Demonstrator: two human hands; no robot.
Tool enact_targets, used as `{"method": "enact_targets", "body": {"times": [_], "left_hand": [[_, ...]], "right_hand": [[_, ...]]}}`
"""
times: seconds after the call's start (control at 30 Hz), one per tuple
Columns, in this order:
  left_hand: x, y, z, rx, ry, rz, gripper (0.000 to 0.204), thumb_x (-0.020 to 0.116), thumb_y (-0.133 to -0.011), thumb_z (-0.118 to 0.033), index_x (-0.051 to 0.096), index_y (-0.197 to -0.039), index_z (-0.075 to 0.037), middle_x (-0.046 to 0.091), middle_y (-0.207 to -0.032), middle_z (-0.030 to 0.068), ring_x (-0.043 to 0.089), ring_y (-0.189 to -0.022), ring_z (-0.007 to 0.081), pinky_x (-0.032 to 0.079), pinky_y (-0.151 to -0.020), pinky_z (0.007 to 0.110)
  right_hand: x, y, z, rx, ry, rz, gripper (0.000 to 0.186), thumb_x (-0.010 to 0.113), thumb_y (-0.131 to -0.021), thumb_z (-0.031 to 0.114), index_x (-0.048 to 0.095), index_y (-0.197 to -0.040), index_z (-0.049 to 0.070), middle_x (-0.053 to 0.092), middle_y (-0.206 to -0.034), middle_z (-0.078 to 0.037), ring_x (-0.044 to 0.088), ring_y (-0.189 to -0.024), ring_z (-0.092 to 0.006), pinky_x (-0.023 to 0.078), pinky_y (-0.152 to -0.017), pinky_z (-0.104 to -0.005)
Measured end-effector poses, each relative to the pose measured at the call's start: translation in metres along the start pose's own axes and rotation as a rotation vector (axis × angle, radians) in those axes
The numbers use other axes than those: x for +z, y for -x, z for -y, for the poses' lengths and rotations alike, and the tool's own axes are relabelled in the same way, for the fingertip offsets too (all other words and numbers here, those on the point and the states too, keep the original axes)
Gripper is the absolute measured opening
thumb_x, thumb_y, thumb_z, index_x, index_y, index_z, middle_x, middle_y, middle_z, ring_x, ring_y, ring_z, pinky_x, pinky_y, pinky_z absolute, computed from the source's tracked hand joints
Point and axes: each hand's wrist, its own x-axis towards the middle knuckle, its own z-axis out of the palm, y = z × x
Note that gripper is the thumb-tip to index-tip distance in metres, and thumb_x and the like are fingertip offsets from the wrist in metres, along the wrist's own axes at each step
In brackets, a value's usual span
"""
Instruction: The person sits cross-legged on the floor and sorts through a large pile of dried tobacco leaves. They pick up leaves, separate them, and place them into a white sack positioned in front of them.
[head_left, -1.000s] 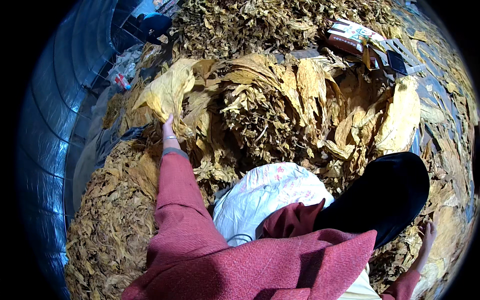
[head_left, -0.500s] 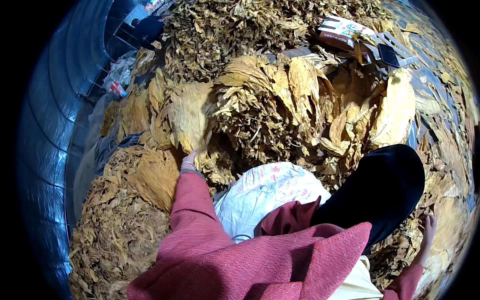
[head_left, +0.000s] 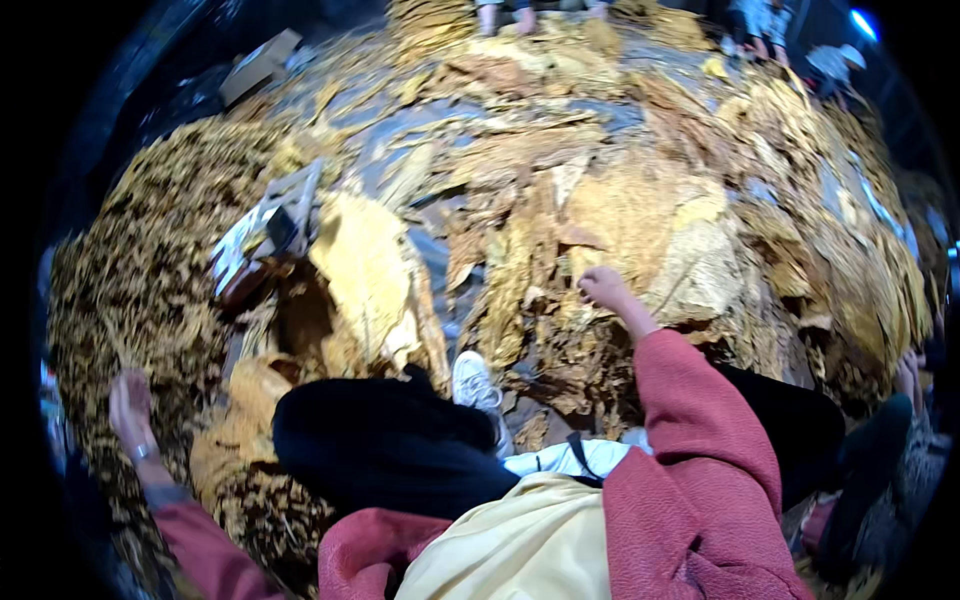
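Dried tobacco leaves (head_left: 620,215), broad and yellow-brown, lie spread in layers before me. My right hand (head_left: 606,288) hovers over them, its fingers loosely bent and a little apart, with nothing visible in them. Far to the left, my left hand (head_left: 130,412) is raised beside a heap of curled brown leaves (head_left: 170,260); its fingers are stretched out, slightly blurred, and hold nothing I can see. A large pale leaf bundle (head_left: 368,270) lies between my two hands.
A cardboard box with a dark phone (head_left: 279,230) on it rests left of the pale bundle. My white shoe (head_left: 476,388) is among the leaves. Another box (head_left: 260,66) stands far left. People (head_left: 765,25) are at the far edge; another person's hand (head_left: 908,375) is at right.
My view has swung to the right. My left hand has come away from the leaf bundle it was touching. The right hand now reaches forward over the spread leaves.
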Motion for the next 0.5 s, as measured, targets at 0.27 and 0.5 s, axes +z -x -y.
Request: {"method": "enact_targets", "body": {"times": [0.27,0.5], "left_hand": [[0.468,0.078,-0.104,0.441,-0.482,1.123,0.022,0.051,-0.083,-0.018,0.055,-0.1,-0.004,0.058,-0.08,0.003,0.056,-0.067,0.0093,0.044,-0.055,0.019],[0.59,0.279,0.143,0.599,-0.545,1.162,0.028,0.057,-0.074,-0.027,0.06,-0.095,-0.008,0.06,-0.08,0.0181,0.059,-0.076,0.0294,0.046,-0.071,0.036]], "right_hand": [[0.007,0.001,-0.075,0.018,-0.187,-0.522,0.017,0.049,-0.072,0.014,0.063,-0.072,0.004,0.061,-0.068,-0.015,0.06,-0.067,-0.0246,0.046,-0.064,-0.0328],[-0.017,0.004,-0.067,0.17,-0.84,-0.696,0.016,0.043,-0.075,0.002,0.057,-0.079,-0.003,0.057,-0.069,-0.009,0.057,-0.06,-0.012,0.046,-0.044,-0.0219]]}}
